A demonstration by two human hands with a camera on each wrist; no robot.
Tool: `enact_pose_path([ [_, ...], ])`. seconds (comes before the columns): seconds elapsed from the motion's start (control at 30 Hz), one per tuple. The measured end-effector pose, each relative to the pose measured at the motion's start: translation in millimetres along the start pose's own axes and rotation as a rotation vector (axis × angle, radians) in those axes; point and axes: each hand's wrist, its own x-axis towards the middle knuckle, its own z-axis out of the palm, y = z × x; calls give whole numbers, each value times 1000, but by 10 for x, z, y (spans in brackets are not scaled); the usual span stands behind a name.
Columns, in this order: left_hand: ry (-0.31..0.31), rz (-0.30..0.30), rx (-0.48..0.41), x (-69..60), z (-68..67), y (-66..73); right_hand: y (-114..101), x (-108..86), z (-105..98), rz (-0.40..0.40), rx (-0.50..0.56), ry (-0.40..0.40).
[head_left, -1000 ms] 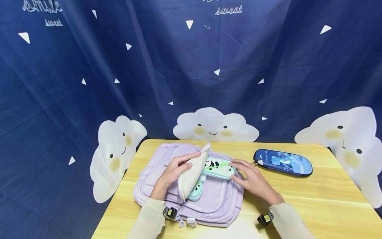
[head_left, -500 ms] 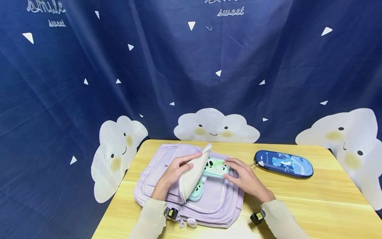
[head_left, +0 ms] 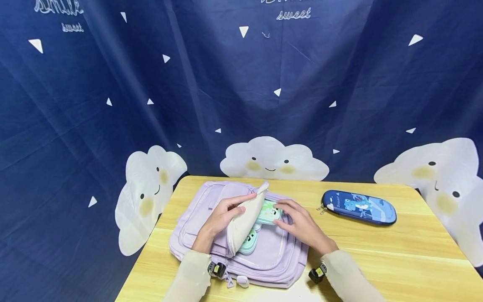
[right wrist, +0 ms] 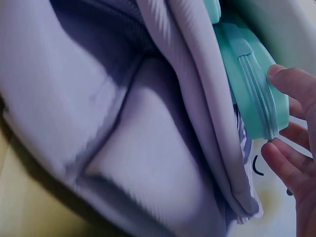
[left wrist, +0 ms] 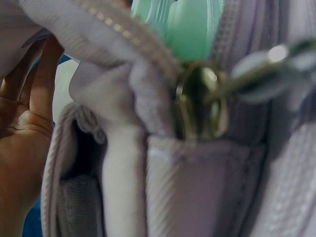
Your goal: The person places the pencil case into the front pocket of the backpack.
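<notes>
A lilac backpack [head_left: 269, 251] lies on the table, and the pale lining of its front pocket flap [head_left: 241, 226] shows. My left hand [head_left: 219, 220] holds that flap up, thumb on the lining. With thumb and fingers, my right hand [head_left: 302, 224] grips the outer end of a mint-green panda pencil case [head_left: 268, 214]. The flap hides the case's other end. Below it, a second mint panda case [head_left: 248, 244] sits partly under the flap. From the right wrist, the gripped case's zipped side [right wrist: 259, 94] is visible between thumb and fingertips, beside the bag's fabric.
A dark blue dinosaur pencil case [head_left: 358, 207] lies right of the bag on the wooden table [head_left: 385, 256]. Zipper pulls and a white tag [head_left: 242, 281] hang at the bag's near edge. Behind the table hangs a blue curtain [head_left: 211, 84] with clouds.
My right hand has moved left with the mint panda pencil case, and more of the case is now hidden under the flap. The left hand keeps holding the flap in place.
</notes>
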Motion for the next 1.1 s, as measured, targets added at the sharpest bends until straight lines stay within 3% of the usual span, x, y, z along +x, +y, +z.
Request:
enact_pose_path([
  [0.5, -6, 7, -12, 14, 9, -24, -101, 102, 128, -11, 0, 12],
  [1.1, 5, 20, -31, -42, -21, -59, -102, 50, 147, 27, 37, 46],
])
